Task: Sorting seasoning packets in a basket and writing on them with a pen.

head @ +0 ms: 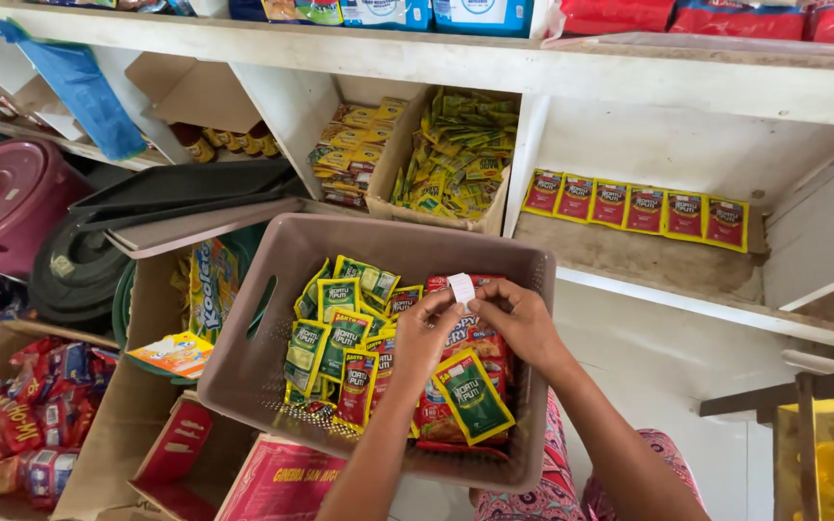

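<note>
Over a brown plastic basket (pixel 272 318) of green and red seasoning sachets (pixel 340 333), the left hand (pixel 427 333) and right hand (pixel 523 318) pinch a small white tag (pixel 461 287) together, fingers closed on its edges, apparently mid-peel; separating it seems to need a delicate pull.

Red sachets (pixel 635 208) in the row on the right shelf: six. Brown plastic basket (pixel 272 342): one, holding loose green and red sachets too overlapped to count. Small white label (pixel 460 287): one. Cardboard box of green sachets (pixel 456 154) on the middle shelf: one. Maroon bin lid (pixel 2 193): one. Hands in view: two.
</note>
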